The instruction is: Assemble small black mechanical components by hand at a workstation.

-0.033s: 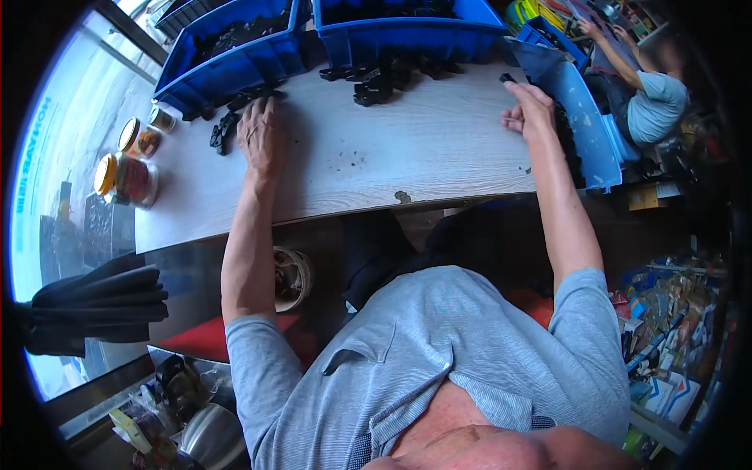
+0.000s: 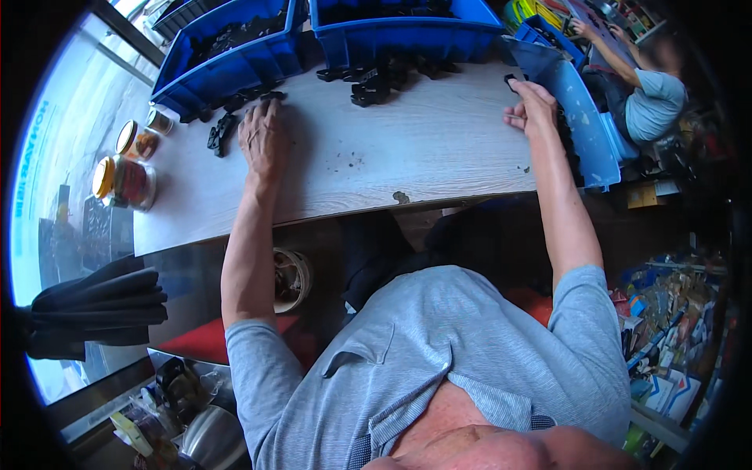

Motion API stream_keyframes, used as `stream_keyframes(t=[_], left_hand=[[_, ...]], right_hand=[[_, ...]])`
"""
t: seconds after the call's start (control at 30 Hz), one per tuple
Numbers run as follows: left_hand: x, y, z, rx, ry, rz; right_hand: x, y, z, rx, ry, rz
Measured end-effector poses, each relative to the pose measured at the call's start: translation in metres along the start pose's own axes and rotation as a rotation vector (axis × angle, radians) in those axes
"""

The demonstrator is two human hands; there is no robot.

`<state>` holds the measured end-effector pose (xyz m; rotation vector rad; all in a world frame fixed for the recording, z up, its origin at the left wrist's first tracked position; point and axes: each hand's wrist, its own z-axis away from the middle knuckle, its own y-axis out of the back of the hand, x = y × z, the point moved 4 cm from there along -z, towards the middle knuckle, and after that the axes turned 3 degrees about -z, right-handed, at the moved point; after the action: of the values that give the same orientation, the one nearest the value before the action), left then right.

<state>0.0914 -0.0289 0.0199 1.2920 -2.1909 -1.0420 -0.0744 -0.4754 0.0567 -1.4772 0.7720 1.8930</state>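
Tabletop with a pale wood grain spreads beneath the fingers of both hands and fills the space between them. Well beyond the right fingers, a co-worker in a light-coloured top stands with both arms raised. Ahead of the gap between the two sets of fingers is a blue bin holding black parts; a second blue bin, also loaded with black parts, sits just ahead of the left fingers. Just right of the right fingers runs a lighter blue bin, with black pieces along its inner side.

The left hand is palm down, its fingers close together and slightly bent, their tips at a row of black parts; I cannot tell whether they grip one. The right hand has its fingers partly curled and loosely spread, with a small black piece at the foremost fingertip; whether it is pinched cannot be told.

A yellow-lidded jar and two smaller containers stand left of the left fingers. A heap of black parts lies between the hands, nearer the left fingertips. One black part rests just left of the left fingers. Dark specks dot the surface right of them.
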Motion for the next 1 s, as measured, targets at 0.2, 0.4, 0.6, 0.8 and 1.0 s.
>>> stream_keyframes(t=[0.2, 0.4, 0.6, 0.8, 1.0], left_hand=[[0.032, 0.013, 0.010, -0.063, -0.064, 0.019], [0.032, 0.017, 0.011, -0.071, -0.005, 0.078], [0.030, 0.013, 0.008, -0.050, -0.010, 0.114], [0.028, 0.012, 0.008, -0.055, 0.003, 0.102], [0.032, 0.025, 0.010, 0.037, 0.044, 0.271]], right_hand=[[0.006, -0.021, -0.010, -0.088, 0.038, 0.105], [0.011, -0.077, -0.019, -0.163, 0.098, 0.298], [0.009, -0.109, -0.029, -0.190, 0.146, 0.374], [0.016, -0.100, -0.035, -0.157, 0.049, 0.348], [0.014, -0.072, 0.002, -0.244, -0.107, 0.336]])
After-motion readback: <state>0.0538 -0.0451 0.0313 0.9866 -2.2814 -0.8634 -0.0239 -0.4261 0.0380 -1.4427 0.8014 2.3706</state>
